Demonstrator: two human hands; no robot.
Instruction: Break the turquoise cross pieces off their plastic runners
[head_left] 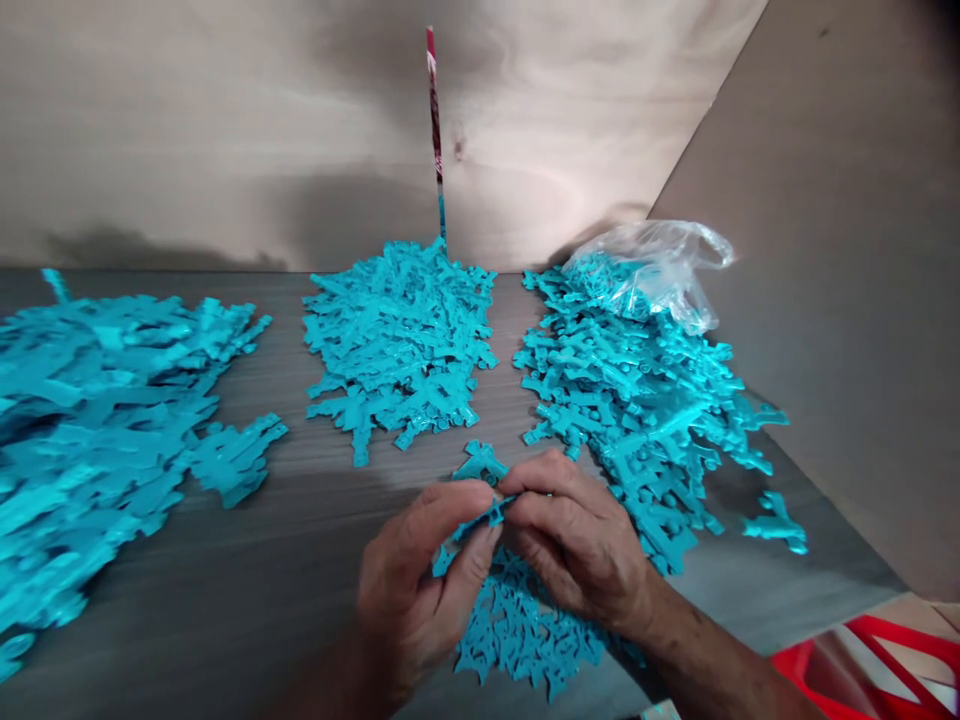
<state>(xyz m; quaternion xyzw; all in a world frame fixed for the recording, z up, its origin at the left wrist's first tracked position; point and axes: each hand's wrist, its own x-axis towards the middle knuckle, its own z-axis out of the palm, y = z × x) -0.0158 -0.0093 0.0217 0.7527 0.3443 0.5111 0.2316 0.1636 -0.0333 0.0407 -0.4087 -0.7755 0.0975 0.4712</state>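
The clear bag [667, 265] slumps, crumpled, on the far end of the right pile [630, 400]; turquoise parts show through its film, though I cannot tell whether they lie inside or only beneath; at the near right, below the table's edge, stands a red frame [802, 675] with slanting bars.

My piece [493, 514] is held up over the near pile [525, 630] of small parts; its long axis runs left to right, the right end a little higher and farther from me; the left hand [427, 565] pinches it narrowly between thumb and forefinger, and the right hand [577, 535] has its fingers closed on the other end, the two sets of tips almost meeting.

The table [300, 600] is grey with a wood grain; the left pile [82, 410] spreads wide across it, the middle pile [397, 345] sits far off near the wall [187, 120], and a loose part [780, 522] lies just right of the right pile; the wall is pale wood with soft shadows, another board [840, 300] closes the right side, and a thin coloured strip [435, 120] stands nearly upright behind the middle pile.
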